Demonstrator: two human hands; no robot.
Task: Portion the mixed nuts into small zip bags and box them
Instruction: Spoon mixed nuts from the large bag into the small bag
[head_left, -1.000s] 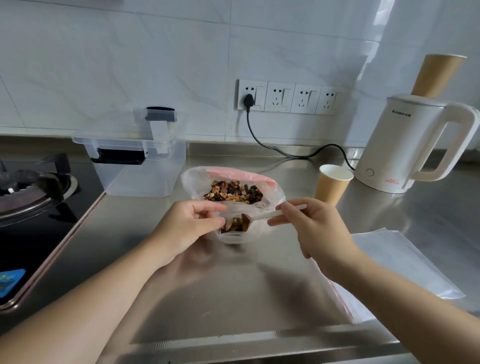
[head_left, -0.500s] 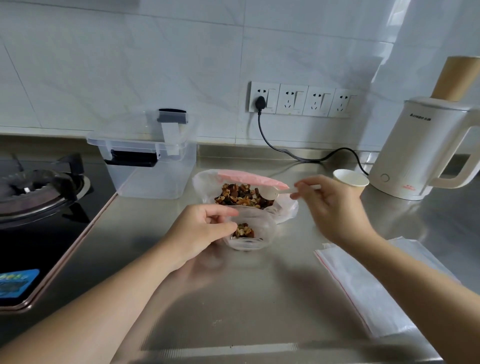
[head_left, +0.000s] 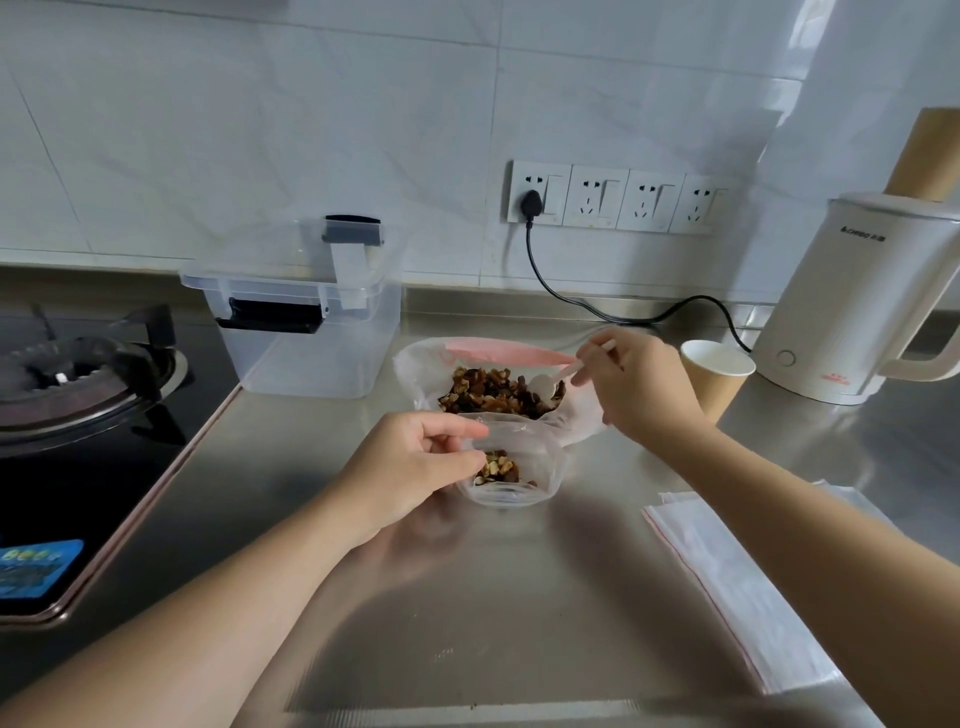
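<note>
Right hand (head_left: 636, 387), pinching the spoon (head_left: 550, 382), is now dipping it into the big nut bag (head_left: 498, 389). Left hand (head_left: 415, 467) is still pinching the small zip bag (head_left: 519, 467) open.

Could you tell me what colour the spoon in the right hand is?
White, seen in the head view: spoon, right hand.

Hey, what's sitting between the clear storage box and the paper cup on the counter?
In the head view, the big bag of nuts lies between the box and the cup, with the right hand dipping a white spoon into it.
</note>
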